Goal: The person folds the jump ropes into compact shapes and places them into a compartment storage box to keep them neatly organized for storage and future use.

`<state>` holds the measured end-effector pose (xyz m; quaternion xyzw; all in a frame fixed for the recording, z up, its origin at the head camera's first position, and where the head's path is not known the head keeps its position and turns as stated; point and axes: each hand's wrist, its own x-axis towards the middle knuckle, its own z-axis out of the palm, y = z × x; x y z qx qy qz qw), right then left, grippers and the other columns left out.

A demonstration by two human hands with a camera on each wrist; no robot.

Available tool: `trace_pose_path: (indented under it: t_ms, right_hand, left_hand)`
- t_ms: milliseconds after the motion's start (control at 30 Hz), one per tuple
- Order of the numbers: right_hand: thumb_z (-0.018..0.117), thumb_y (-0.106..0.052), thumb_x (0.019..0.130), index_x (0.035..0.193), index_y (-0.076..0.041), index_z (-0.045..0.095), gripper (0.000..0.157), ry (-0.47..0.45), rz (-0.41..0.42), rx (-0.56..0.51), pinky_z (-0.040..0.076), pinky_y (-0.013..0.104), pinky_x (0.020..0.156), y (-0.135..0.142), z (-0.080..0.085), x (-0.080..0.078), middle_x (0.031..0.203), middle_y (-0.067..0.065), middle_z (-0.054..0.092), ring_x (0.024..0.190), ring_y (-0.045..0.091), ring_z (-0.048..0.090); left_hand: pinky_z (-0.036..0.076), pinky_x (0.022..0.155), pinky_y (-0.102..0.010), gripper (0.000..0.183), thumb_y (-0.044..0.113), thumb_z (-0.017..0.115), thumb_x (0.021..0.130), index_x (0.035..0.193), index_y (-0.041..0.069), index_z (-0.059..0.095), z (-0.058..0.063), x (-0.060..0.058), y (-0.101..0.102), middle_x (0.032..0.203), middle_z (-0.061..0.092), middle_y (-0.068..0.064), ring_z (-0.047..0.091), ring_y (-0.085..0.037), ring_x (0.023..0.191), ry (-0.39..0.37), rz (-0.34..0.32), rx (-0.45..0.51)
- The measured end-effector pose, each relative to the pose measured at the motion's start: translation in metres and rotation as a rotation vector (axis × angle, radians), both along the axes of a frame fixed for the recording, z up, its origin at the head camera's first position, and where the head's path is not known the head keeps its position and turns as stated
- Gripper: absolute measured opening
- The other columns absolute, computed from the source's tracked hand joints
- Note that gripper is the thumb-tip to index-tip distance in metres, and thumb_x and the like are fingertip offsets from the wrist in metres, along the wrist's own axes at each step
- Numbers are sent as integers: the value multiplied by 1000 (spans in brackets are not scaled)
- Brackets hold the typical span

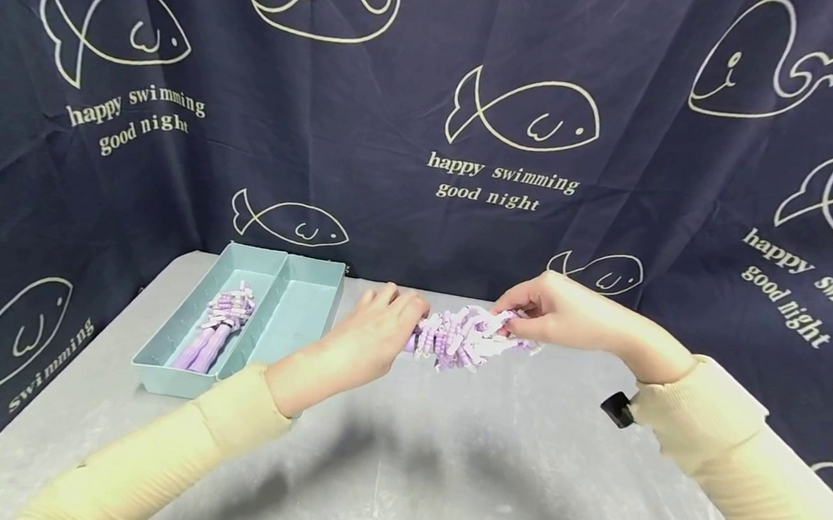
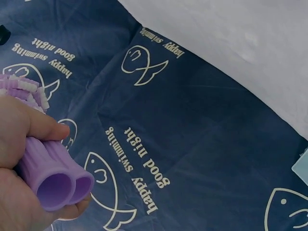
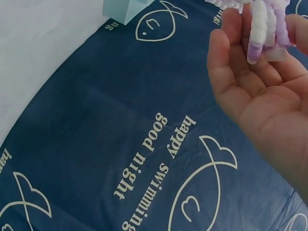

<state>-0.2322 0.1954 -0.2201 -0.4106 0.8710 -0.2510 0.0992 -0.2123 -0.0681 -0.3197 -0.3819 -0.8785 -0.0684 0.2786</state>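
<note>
A purple-and-white bundle of segmented plastic strands (image 1: 465, 337) is held up above the table between both hands. My left hand (image 1: 372, 333) grips its base, where two hollow purple tubes (image 2: 60, 180) show their mouths in the left wrist view. At the other end, my right hand (image 1: 558, 311) pinches some of the strands between thumb and fingers. The right wrist view shows white and purple strand tips (image 3: 264, 31) hanging over the fingers. A similar bundle (image 1: 217, 329) lies in the left compartment of a light-blue tray (image 1: 171, 380).
The tray has two compartments and stands at the left of the grey table (image 1: 424, 495). A dark blue curtain (image 1: 399, 124) with fish drawings rises behind and beside the table. A small black piece (image 1: 618, 409) shows by the right sleeve.
</note>
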Motion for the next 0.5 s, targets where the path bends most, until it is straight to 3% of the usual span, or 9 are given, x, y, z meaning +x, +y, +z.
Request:
trace_pose_path:
  t_ms: [167,400,500]
  right_hand:
    - [62,0,86,103,-1,64,17,-119,-31,-47,48,19,59,0,2,0,85,3,70,67,5,60]
    - [64,-9,88,95,-10,68,8,24,-52,3,44,20,62,-3,3,-1,76,-7,64,65,5,53]
    - [63,-9,88,96,-8,69,10,6,-100,-19,45,21,67,-4,3,0,78,-6,64,69,5,54]
  left_hand:
    - [33,68,-34,40,-10,62,74,107,7,47,-1,-1,-2,98,50,-4,42,-23,84,-33,8,16]
    - [32,69,-35,40,-11,61,74,106,7,47,-2,-4,-4,95,49,-4,42,-24,83,-15,8,19]
    - [33,70,-35,39,-10,62,75,107,7,47,-2,-5,-4,95,49,-4,42,-24,84,-27,19,30]
